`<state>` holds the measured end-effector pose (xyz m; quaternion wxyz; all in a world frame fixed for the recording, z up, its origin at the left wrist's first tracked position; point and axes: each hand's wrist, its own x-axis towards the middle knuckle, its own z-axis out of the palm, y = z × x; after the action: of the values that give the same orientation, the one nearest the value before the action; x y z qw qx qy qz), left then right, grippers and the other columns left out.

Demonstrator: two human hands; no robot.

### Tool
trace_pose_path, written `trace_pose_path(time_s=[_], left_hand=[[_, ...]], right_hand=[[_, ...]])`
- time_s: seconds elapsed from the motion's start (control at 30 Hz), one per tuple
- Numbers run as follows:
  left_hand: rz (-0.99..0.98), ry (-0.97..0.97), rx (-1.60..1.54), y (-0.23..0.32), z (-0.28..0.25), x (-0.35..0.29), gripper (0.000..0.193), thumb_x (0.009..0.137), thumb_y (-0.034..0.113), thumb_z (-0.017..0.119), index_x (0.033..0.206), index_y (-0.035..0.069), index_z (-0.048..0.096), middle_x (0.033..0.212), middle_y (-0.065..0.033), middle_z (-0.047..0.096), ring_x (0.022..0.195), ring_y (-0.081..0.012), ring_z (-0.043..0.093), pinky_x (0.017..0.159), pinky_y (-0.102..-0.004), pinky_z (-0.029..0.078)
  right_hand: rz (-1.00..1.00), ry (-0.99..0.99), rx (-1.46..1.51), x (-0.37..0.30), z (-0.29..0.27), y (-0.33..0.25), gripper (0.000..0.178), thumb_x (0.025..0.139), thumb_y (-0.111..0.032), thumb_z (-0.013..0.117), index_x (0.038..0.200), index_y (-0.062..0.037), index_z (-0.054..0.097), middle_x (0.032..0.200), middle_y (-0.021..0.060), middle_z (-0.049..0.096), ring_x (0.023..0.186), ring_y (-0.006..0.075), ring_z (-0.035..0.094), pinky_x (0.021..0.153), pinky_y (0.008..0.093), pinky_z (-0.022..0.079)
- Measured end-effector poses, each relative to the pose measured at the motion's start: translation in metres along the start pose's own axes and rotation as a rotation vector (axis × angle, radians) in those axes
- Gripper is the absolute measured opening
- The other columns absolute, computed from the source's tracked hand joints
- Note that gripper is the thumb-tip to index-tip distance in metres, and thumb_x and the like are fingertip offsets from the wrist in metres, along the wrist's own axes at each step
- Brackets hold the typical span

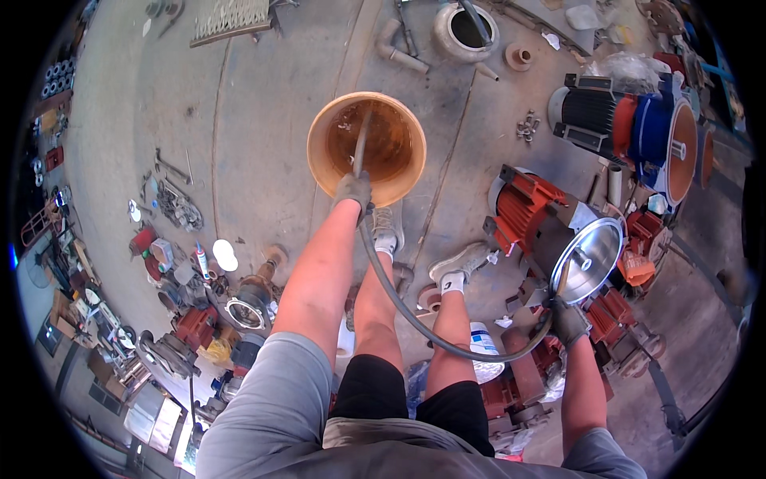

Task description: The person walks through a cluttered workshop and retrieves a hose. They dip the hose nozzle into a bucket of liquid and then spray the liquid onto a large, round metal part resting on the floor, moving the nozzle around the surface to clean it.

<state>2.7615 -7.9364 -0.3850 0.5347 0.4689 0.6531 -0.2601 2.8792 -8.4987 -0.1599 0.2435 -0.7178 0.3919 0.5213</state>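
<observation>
A dark flexible hose (pixel 447 345) sags in a long curve across the middle of the view, running from twelve o'clock round through six to four o'clock. Near its upper end the gloved left hand (pixel 351 191), between eleven and twelve, is closed around it, while that end dips into an orange bucket (pixel 319 128) at twelve o'clock. The gloved right hand (pixel 569 322), at four o'clock, is wrapped round the hose near its other end, just beside the lower rim of a shiny metal bowl (pixel 600 249); whether that end touches the bowl I cannot tell. The bowl is next to an orange-red motor (pixel 523 211) at three o'clock. Farther out, a blue-and-black motor (pixel 650 140) lies between two and three, and a round grey pot (pixel 443 33) stands on the concrete floor (pixel 271 120) towards one o'clock
</observation>
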Motion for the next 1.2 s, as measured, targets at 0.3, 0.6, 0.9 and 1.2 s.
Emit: trace_pose_path(time_s=[0.3,0.6,0.9,1.2], left_hand=[[-0.015,0.021,0.043,0.0,-0.006,-0.001,0.042,0.111,0.043,0.054,0.119,0.003,0.063,0.08,-0.0108,0.067,0.056,-0.0244,0.068,0.049,-0.0388,0.057],[-0.022,0.033,0.114,0.004,-0.007,-0.008,0.041,0.111,0.044,0.056,0.107,0.004,0.063,0.073,-0.0083,0.062,0.051,-0.0225,0.063,0.047,-0.0393,0.057],[-0.1,0.048,0.18,-0.014,-0.023,-0.016,0.041,0.11,0.043,0.052,0.105,0.004,0.063,0.071,-0.0078,0.06,0.053,-0.0233,0.063,0.049,-0.0403,0.056],[-0.154,0.054,0.225,-0.008,-0.015,-0.016,0.047,0.11,0.039,0.047,0.128,0.001,0.067,0.085,-0.0141,0.069,0.061,-0.0258,0.069,0.053,-0.0414,0.059]], right_hand=[[-0.024,-0.04,0.017,0.007,-0.006,0.008,0.051,0.114,-0.052,0.044,0.122,-0.0073,0.066,0.081,0.0133,0.071,0.068,0.0311,0.074,0.066,0.0474,0.065],[0.003,-0.071,0.093,0.014,-0.008,0.014,0.044,0.115,-0.047,0.042,0.119,-0.0068,0.06,0.079,0.0142,0.07,0.064,0.0336,0.073,0.058,0.0467,0.063],[0.021,-0.11,0.085,0.018,-0.014,0.017,0.047,0.114,-0.051,0.042,0.119,-0.0082,0.06,0.077,0.0147,0.068,0.065,0.0355,0.073,0.062,0.0512,0.063],[0.002,-0.107,0.122,0.015,-0.014,0.017,0.051,0.115,-0.048,0.041,0.121,-0.0023,0.063,0.081,0.0157,0.071,0.065,0.0323,0.073,0.063,0.0449,0.063]])
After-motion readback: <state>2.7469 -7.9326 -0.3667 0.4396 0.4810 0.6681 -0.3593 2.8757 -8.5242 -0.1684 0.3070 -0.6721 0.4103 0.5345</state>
